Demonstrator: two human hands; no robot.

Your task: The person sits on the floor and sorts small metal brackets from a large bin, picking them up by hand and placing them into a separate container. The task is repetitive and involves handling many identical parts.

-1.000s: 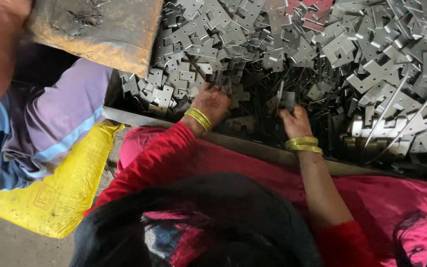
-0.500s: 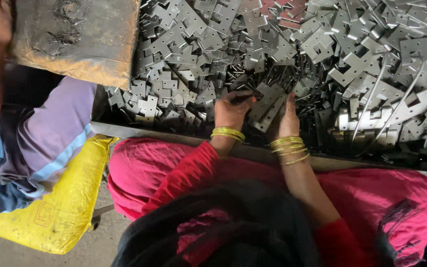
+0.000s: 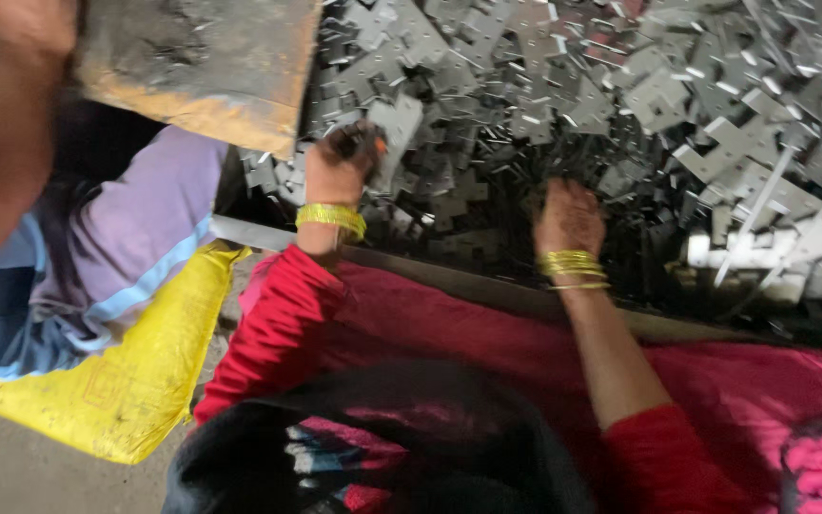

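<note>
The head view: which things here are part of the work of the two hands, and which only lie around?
In the work:
- left hand, gripping a flat grey metal piece
- right hand, down in the heap of metal pieces

Only around:
- yellow sack
- rusty metal plate
- another person's arm

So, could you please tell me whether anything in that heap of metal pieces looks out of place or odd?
Nothing stands out. The flat grey metal pieces lie in a loose, jumbled heap, as stamped parts would. The left hand grips one piece; the right hand rests in the heap. Motion blur hides finer damage.
</note>
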